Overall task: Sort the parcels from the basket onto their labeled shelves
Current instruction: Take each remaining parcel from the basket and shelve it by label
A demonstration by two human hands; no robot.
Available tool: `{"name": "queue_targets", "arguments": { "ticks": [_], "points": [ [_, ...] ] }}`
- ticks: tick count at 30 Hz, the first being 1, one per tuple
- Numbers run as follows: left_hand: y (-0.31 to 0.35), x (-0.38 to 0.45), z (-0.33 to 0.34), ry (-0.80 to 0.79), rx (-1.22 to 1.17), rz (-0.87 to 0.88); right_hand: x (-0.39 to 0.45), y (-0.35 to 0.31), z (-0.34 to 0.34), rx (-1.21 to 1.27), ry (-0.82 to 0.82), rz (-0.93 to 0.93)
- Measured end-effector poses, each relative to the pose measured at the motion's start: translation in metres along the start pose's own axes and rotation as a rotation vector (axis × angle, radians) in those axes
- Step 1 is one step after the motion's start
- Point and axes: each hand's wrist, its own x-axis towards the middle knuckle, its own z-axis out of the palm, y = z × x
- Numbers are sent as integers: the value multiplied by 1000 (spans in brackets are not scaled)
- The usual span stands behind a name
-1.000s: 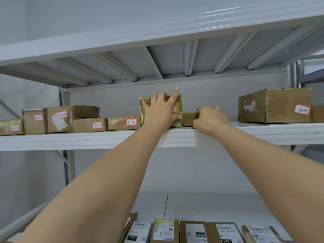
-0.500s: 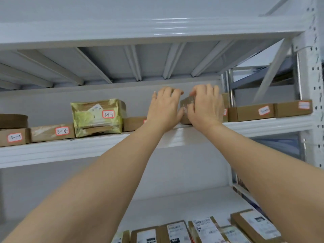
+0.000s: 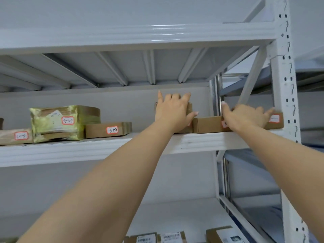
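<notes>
Left hand (image 3: 172, 112) lies flat, fingers spread, against a tall brown box (image 3: 189, 109) on the shelf (image 3: 105, 148); right hand (image 3: 245, 118), fingers splayed, presses the low box (image 3: 207, 124) at the right.

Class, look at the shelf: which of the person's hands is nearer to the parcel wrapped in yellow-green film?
Left. The left hand rests on a brown box to the right of the yellow-green parcel; the right hand lies farther right, near the upright.

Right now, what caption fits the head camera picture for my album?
Left hand and right hand press flat on cardboard boxes lined along a white shelf.
</notes>
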Motion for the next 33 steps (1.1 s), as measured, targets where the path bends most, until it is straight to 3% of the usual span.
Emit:
{"name": "queue_targets", "arguments": {
  "ticks": [8, 22, 31, 33],
  "points": [
    [-29, -23, -3, -20, 22, -168, -10, -31, 4, 86, 7, -144],
    [-84, -38, -1, -153, -21, -210, -12, -95, 19, 61, -285, -328],
    [-79, -39, 5, -79, -6, -235, -18, -93, 24, 117, -165, -332],
    [-75, -43, 3, -24, -8, -234, -24, -91, 21, 183, 21, -357]
  ]
}}
